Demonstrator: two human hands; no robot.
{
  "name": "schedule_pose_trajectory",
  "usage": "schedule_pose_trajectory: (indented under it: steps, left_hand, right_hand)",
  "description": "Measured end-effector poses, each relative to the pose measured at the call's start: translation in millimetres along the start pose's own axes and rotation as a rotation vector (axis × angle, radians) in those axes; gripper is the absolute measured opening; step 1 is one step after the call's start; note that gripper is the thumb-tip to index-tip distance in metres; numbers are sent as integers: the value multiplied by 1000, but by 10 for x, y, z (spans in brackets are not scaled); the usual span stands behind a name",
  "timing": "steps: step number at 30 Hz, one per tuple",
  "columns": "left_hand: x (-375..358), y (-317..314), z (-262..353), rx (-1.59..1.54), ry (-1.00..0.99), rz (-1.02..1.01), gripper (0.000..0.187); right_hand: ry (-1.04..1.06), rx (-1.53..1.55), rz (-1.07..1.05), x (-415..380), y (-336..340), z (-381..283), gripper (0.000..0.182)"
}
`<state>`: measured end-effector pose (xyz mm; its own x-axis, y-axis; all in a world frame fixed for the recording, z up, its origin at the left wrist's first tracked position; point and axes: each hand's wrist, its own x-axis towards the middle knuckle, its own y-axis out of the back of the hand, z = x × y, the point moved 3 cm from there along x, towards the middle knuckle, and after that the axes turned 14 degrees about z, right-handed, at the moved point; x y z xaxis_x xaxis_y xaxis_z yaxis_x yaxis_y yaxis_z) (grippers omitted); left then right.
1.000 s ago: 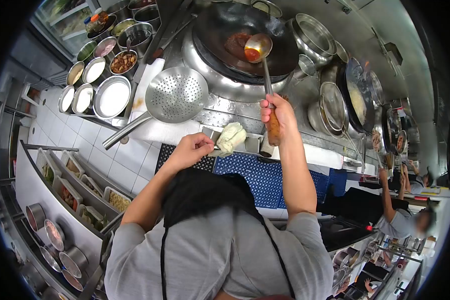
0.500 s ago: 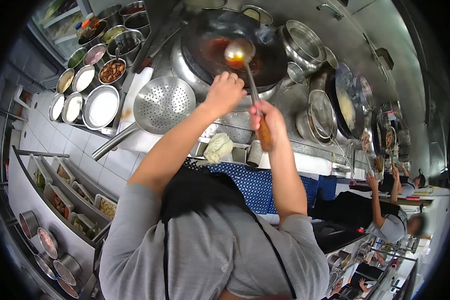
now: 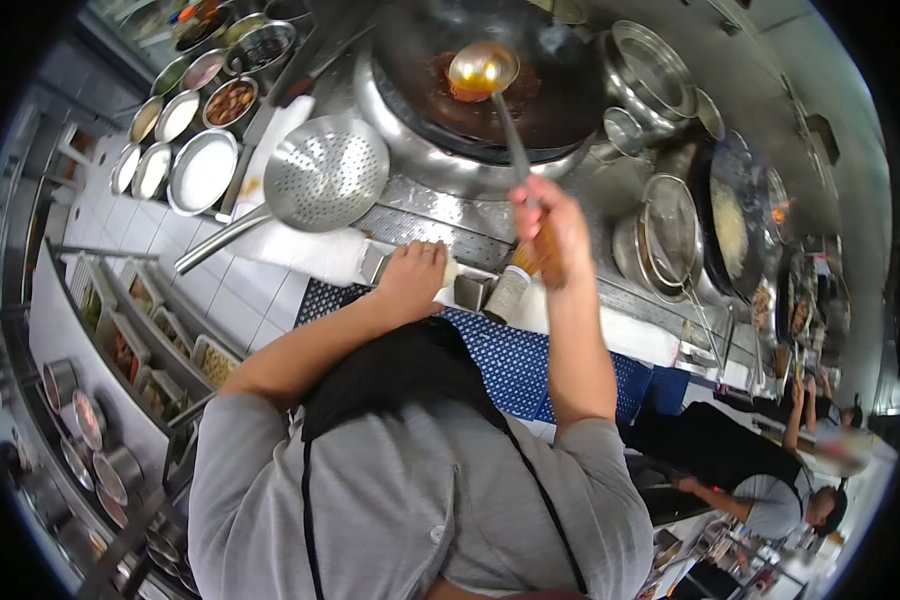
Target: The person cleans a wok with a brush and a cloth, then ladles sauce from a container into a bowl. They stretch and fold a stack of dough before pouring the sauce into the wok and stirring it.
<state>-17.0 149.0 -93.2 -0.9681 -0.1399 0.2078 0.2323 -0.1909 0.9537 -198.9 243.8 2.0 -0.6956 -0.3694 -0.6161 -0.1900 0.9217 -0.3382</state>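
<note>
Ladle (image 3: 485,66) slants over the wok (image 3: 560,110) from an outstretched right hand (image 3: 562,228), fingers (image 3: 529,208) clamped around its handle (image 3: 548,255).

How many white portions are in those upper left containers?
4: a large portion nearest the perforated strainer, a middle portion to its left, an outer portion beyond, an upper portion above them. Others may be hidden.

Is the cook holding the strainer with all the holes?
No, the right hand grips the ladle, while the perforated strainer lies untouched.
</note>
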Motion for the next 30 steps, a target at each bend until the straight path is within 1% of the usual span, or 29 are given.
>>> schedule_pose_trajectory:
  steps: [1,2,3,5,6,7,8,11,12,14,15,16,17,18,19,20,21,23,24,25,27,28,29,30]
  left_hand:
    - [33,-94,-8,44,-19,17,74]
    - [43,-381,-72,126,14,11,75]
    - [65,-301,-81,51,-6,9,71]
    - [108,-127,-134,-110,100,-62,65]
    - [101,5,-224,-262,201,-38,64]
    - [72,129,-284,-423,297,-16,63]
    - [29,219,-344,-589,389,6,62]
    - [-154,351,-572,-1541,784,-15,65]
    - [-228,469,-633,-1734,856,12,62]
    - [-398,602,-805,-1921,934,57,55]
    - [-474,668,-875,-2018,970,79,52]
    - [-536,774,-941,-2021,1015,137,52]
    - [-598,805,-1034,-2058,1024,153,55]
    - [-661,839,-1130,-2097,1034,167,57]
    - [-717,877,-1220,-2138,1040,183,60]
    - [-774,900,-1309,-2091,1065,205,60]
    - [-830,941,-1388,-2142,1073,181,60]
    - [-950,1024,-1581,-2244,1083,135,60]
    - [-1011,1089,-1681,-2183,1092,126,63]
    - [-1069,1125,-1800,-2157,1073,159,63]
    - [-1171,1188,-2033,-2106,1035,224,63]
    - [-1223,1221,-2142,-2109,1062,268,63]
    - [-1267,1263,-2259,-2124,1049,278,60]
    - [-1318,1306,-2375,-2140,1039,285,57]
  right_hand:
    - [-40,49,-30,173,4,-80,29]
    - [70,-113,-3,350,-26,-156,33]
    - [188,-272,15,498,-74,-218,37]
    - [422,-690,-39,507,-73,-253,45]
    - [560,-1067,117,438,-35,-288,54]
    - [747,-1363,218,426,43,-281,60]
    - [817,-1525,244,279,37,-255,57]
    - [957,-1646,192,193,133,-180,63]
    - [960,-1691,201,117,87,-166,60]
    - [965,-1783,231,-96,-82,-244,56]
    - [1128,-1741,237,-192,-198,-259,51]
    - [1292,-1691,243,-287,-339,-251,47]
    - [1456,-1634,249,-387,-499,-233,42]
    - [1506,-1436,169,-455,-721,-203,38]
    - [1405,-1343,60,-508,-982,-137,37]
    - [1306,-1247,-46,-565,-1284,-57,37]
    - [1206,-1152,-151,-579,-1581,35,36]
    - [1257,-1079,-318,-355,-2150,301,37]
    - [1223,-1106,-363,-214,-2452,435,38]
    - [1187,-1132,-407,-50,-2755,571,40]
    - [1189,-1084,-481,399,-3296,858,45]
    - [1017,-1015,-449,700,-3536,1025,46]
    - [847,-943,-414,942,-3770,1172,47]
    - [803,-885,-348,1048,-3981,1259,48]
